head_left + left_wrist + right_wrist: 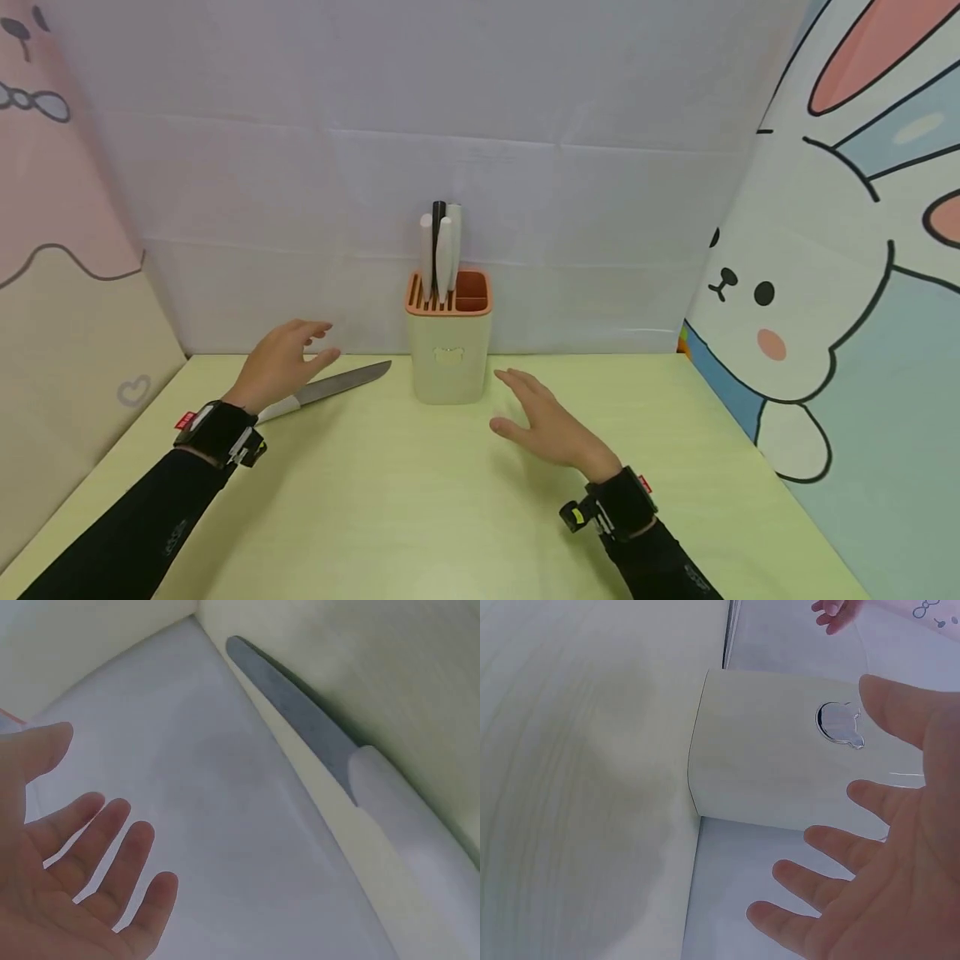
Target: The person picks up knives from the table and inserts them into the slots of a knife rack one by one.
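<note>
My left hand hovers over the table's left side, fingers loosely spread and holding nothing. Beneath it lies a kitchen knife, its white handle partly hidden by the hand in the head view and its blade pointing right. The left wrist view shows the knife apart from the fingers. My right hand is held above the table, right of a cream knife block with an orange top. Its fingers are extended and nothing is in them. Several knives stand in the block's slots, white handles and a black one upward.
The pale yellow-green table meets a whitish sheet at the back. Cartoon-printed sheets stand at the left and right. An open compartment takes up the right part of the block's top.
</note>
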